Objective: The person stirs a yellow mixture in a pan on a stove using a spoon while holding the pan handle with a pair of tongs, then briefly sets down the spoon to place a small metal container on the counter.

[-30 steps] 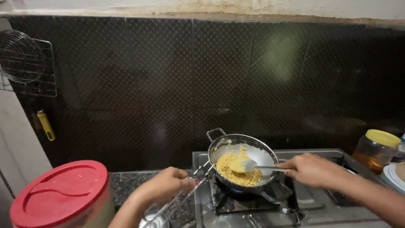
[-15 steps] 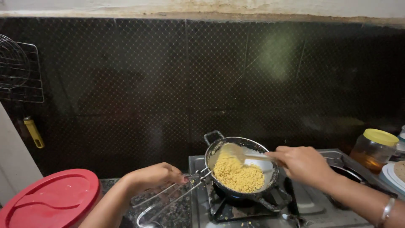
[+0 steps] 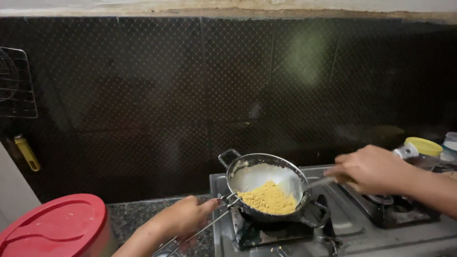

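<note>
A small round-bottomed steel pan is sitting tilted on the front-left burner of the gas stove, its inner wall showing pale and bare above a heap of yellow crumbly mixture gathered low on the near side. The left hand is closing around the long arms of metal pan tongs, whose tip is biting the rim on the pan's left edge; that grip is what is keeping the pan at its tilt. The right hand is wrapping around the handle of a metal spoon or spatula, blurred in the view, so its blade shape is probably flat but hard to confirm.

The pan looks thin, stiff and fairly light, yet likely hot over the burner, so the tongs at the rim, or the two small loop handles, seem the sensible places to take hold. The mixture appears dry and loose, apt to slide and spill if the pan is tipping further.

A red-lidded container is standing at the left on the speckled bench, and a yellow-lidded jar is sitting beyond the right hand.
</note>
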